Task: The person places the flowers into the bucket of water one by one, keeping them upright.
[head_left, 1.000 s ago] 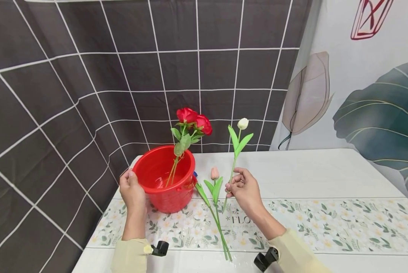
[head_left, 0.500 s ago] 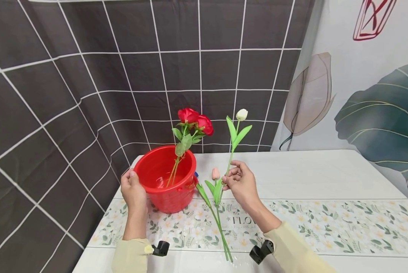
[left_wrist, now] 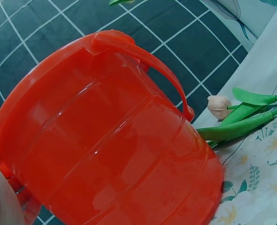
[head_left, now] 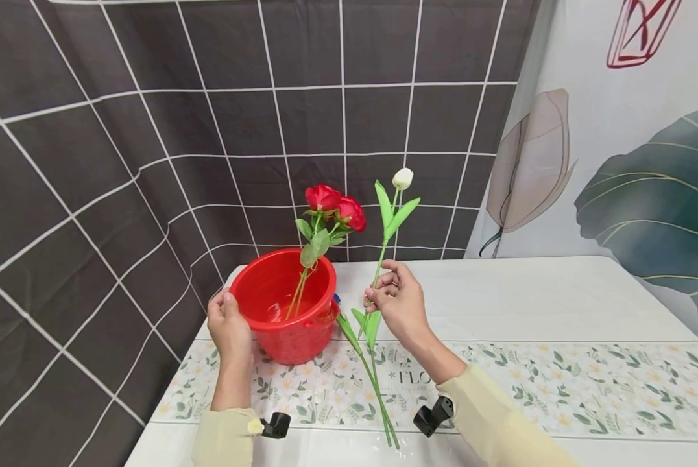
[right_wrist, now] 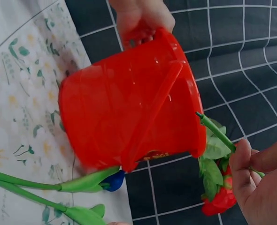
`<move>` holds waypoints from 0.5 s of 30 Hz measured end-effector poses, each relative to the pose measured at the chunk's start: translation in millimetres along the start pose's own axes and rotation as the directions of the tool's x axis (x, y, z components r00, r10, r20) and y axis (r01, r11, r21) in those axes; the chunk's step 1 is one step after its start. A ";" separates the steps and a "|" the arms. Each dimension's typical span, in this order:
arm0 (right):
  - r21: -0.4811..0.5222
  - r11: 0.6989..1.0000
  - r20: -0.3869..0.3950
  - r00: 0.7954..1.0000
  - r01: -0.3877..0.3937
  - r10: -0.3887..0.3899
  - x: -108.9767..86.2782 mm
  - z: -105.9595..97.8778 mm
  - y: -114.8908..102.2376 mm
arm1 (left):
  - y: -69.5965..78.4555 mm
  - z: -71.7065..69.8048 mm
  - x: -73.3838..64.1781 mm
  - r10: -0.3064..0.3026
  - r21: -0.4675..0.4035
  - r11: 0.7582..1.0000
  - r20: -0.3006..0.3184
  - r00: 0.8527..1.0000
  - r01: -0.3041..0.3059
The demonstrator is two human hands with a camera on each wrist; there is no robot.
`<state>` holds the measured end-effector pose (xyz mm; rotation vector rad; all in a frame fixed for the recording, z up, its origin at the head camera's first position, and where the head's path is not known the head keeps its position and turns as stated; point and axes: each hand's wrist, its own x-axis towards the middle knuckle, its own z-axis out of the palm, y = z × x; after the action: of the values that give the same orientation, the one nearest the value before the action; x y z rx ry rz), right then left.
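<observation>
In the head view, my left hand (head_left: 229, 331) grips the left rim of a red plastic bucket (head_left: 293, 344), thumb over the edge. Two red roses (head_left: 324, 197) stand in the bucket, leaning right over its rim. My right hand (head_left: 400, 305) pinches the stem of a white tulip (head_left: 403, 179) and holds it upright, to the bucket's right and above the table. The stem's lower tip points toward the bucket rim in the right wrist view. A pink tulip (left_wrist: 218, 107) and a blue tulip (right_wrist: 113, 181) lie on the table with crossed stems; in the head view my right hand hides the pink bloom.
The white table (head_left: 536, 298) carries a printed floral strip (head_left: 559, 389) across its front. A dark curtain with white grid lines (head_left: 372, 58) hangs behind and at the left. A leaf-patterned cloth (head_left: 647, 194) hangs at the right. The bucket's handle (right_wrist: 152, 115) hangs down its side.
My right hand has moved left and up with the white tulip, toward the bucket, and now covers the pink bloom. My left hand, the bucket and the roses have stayed in place.
</observation>
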<state>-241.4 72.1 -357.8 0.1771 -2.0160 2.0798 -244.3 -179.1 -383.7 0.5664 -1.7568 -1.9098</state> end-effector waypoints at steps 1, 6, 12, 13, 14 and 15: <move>0.004 1.000 0.003 1.000 0.001 -0.001 1.0 1.3 -0.9 | 0.0 0.1 0.0 -0.001 0.000 1.000 0.000 1.000 0.001; 0.014 1.000 0.016 1.000 0.020 -0.021 3.4 7.2 -4.1 | 0.1 0.0 0.7 -0.002 -0.002 1.000 -0.001 1.000 0.002; 0.027 0.999 0.024 0.999 0.038 -0.038 6.7 13.7 -6.8 | 0.9 -0.8 1.3 -0.008 -0.006 1.000 0.003 1.000 0.008; 0.024 0.999 0.026 0.999 0.041 -0.042 7.6 14.6 -7.3 | 0.7 -0.8 1.4 -0.008 -0.007 1.000 0.003 1.000 0.008; 0.019 0.999 0.028 0.999 0.041 -0.041 8.3 15.7 -8.0 | 0.7 -0.9 1.5 -0.007 -0.009 1.000 0.003 1.000 0.007; 0.011 0.999 0.030 0.999 0.044 -0.044 8.9 16.6 -8.8 | 0.5 -1.0 1.5 -0.007 -0.010 1.000 0.003 1.000 0.007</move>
<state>-249.1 56.5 -346.5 0.2543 -2.0001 2.0741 -244.9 -180.9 -383.2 0.5670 -1.7492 -1.9241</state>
